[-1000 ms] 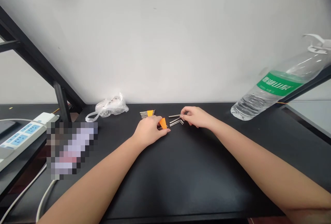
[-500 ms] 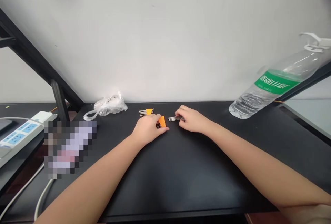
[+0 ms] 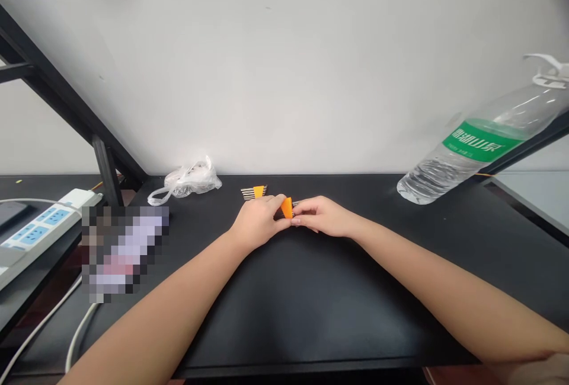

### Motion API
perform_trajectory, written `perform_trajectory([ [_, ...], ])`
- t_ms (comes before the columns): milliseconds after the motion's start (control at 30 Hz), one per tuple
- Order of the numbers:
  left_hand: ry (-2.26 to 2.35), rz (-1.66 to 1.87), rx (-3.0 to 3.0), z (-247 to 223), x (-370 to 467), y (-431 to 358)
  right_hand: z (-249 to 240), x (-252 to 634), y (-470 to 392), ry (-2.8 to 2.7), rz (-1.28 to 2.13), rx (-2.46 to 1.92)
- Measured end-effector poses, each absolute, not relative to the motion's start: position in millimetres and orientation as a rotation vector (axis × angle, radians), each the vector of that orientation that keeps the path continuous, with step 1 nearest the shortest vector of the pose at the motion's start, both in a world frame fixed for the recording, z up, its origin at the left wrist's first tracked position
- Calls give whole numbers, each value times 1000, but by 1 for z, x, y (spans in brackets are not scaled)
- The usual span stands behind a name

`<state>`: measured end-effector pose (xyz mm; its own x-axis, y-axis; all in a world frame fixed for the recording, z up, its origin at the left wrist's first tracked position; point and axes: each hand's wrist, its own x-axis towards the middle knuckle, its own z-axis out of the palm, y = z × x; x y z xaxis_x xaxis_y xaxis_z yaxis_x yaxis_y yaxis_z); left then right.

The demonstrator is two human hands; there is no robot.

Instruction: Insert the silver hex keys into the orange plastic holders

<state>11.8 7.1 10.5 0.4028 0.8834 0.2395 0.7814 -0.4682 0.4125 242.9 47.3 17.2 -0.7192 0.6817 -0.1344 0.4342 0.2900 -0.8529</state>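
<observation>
My left hand point(image 3: 258, 223) is closed around an orange holder point(image 3: 287, 207) that looks like part of a hex key set, its plastic end showing between thumb and fingers. My right hand point(image 3: 323, 215) meets it from the right, fingertips pinched at the holder's edge on what seems to be a thin hex key, mostly hidden. Above the right fingers a bit of metal rod point(image 3: 297, 202) shows. Behind the left hand, a second orange holder point(image 3: 259, 191) with several metal hex keys lies on the black table point(image 3: 302, 302).
A large water bottle point(image 3: 482, 142) with a green label stands at the right. At the back left lies a clear plastic bag point(image 3: 193, 178). A white power strip point(image 3: 42, 228) and cables are at the left, near a blurred-out object point(image 3: 128, 251). A pale wall rises behind.
My right hand has moved left and toward me, from the bundle of metal rods to the holder's edge. The orange holder in my left hand has shifted slightly right.
</observation>
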Motion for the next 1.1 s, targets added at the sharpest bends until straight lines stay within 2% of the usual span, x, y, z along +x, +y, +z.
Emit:
perform_trajectory([
  [133,1429,644,2424,13,13,5,12,245,48,-2161,1576,-1106],
  [467,1583,687,2259,8,12,7,11,249,55,-1744,1679,-1203],
  [633,1661,637,2277,5,12,7,8,253,58,-1724,1651,-1308],
  [900,1762,538,2330,7,4,12,1,264,66,-1902,1466,-1474],
  [1100,1761,537,2312,7,6,11,1,268,68,-2262,942,-1565],
])
